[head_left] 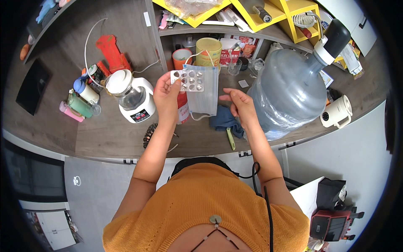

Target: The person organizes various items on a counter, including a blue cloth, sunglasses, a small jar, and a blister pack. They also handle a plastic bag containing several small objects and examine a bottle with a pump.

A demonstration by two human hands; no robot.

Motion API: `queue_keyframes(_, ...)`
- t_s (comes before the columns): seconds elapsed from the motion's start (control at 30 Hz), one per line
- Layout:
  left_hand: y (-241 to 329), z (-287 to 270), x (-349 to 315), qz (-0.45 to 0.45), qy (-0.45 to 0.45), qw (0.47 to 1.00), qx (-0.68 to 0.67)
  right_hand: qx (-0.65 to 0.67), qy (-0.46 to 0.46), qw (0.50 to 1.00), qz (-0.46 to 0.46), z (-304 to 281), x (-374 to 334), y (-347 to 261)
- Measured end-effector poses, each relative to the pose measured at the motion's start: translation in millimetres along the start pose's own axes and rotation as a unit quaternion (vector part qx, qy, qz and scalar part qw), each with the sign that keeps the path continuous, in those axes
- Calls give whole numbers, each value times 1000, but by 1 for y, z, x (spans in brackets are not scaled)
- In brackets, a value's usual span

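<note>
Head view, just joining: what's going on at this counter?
A person in a mustard-orange knit top holds a flat silver blister pack with round pockets in the left hand. A pleated light-blue face mask shows right behind the pack; whether that hand holds it too is unclear. The right hand is raised to the mask's right, apart from it, with nothing visible in its grasp. A big clear-plastic water bottle stands farther right.

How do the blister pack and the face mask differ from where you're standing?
Size: the blister pack looks smaller than the face mask.
Look: the pack is silvery with rows of round pockets; the mask is pale blue with ear loops.
Pose: the pack, gripped by the left hand, lies wider than tall; the mask behind it runs taller than wide.
Both look roughly rectangular.
</note>
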State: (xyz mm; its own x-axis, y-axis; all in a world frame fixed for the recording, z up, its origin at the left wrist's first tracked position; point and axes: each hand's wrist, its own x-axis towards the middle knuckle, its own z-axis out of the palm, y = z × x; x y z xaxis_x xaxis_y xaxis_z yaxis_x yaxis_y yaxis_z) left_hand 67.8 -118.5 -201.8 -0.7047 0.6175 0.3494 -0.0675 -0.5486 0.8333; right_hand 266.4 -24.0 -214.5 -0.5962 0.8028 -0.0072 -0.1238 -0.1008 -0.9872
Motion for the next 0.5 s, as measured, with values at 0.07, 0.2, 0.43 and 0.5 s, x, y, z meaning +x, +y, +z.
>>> queue_keyframes(0.07,-2,-4,0,-40,-7,999,-28,-8,1,1000,1,6,-2,-1)
queue_keyframes(0.2,-2,-1,-3,-85,-32,996,-18,-31,-52,997,-38,22,-4,-4)
queue_keyframes(0.43,1,-16,7,-116,-54,992,15,30,96,994,-52,11,12,4)
queue_keyframes(0.5,1,-25,11,-116,-38,993,4,37,92,993,-56,1,13,5)
